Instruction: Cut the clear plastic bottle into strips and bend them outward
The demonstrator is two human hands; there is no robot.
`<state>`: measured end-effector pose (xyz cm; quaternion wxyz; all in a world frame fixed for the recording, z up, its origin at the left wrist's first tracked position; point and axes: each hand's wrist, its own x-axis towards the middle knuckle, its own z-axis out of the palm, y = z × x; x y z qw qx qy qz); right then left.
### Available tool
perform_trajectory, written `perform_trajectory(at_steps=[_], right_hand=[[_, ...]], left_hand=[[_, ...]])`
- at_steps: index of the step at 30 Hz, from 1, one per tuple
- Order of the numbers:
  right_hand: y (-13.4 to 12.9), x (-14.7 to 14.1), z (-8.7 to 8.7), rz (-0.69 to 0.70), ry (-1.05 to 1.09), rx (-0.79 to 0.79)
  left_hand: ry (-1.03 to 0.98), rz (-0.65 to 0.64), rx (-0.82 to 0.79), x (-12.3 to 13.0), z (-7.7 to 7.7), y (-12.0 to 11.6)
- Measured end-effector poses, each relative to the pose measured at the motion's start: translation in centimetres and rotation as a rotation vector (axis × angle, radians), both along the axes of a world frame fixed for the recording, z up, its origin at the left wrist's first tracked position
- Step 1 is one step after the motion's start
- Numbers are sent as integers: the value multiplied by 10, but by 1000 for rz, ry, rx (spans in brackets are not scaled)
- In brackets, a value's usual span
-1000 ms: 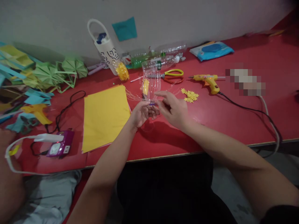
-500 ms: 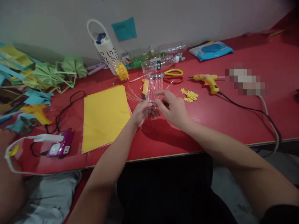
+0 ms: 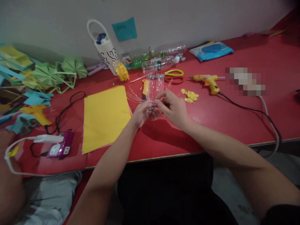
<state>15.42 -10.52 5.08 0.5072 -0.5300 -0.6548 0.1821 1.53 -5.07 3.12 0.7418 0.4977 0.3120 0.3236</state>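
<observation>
A clear plastic bottle piece cut into thin strips (image 3: 154,87) fans out above my hands, with a bit of purple at its base. My left hand (image 3: 144,113) is closed around that base from below. My right hand (image 3: 173,107) meets it from the right, thumb and forefinger pinched at the lower end of the strips. Whether one strip or more lies in that pinch is too small to tell. Just behind the strips lie scissors (image 3: 173,72) with yellow and red handles and a yellow-handled tool (image 3: 145,87), partly covered. Small yellow stars (image 3: 190,95) are heaped right of my right hand.
Yellow paper sheets (image 3: 105,118) lie left of my hands. A yellow glue gun (image 3: 208,82) with its cord rests at right. Plastic bottles (image 3: 159,64), a white tumbler (image 3: 106,51) and a wipes pack (image 3: 212,51) line the wall. A purple power adapter (image 3: 61,145) and another person's arm (image 3: 10,175) are at left.
My right forefinger has curled in from a more stretched pose towards the thumb. The strips have shifted slightly, and one now sticks out to the right. My left hand stays in place.
</observation>
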Motion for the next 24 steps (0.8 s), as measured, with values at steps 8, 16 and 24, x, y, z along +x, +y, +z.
perform_trajectory(at_steps=[8, 16, 24], right_hand=[[0, 2, -10, 47, -189, 158], [4, 3, -15, 65, -325, 93], [-1, 3, -8, 50, -206, 226]], left_hand=[[-36, 79, -126, 3, 3, 2], [-80, 127, -64, 3, -2, 2], [-113, 126, 34, -2, 3, 3]])
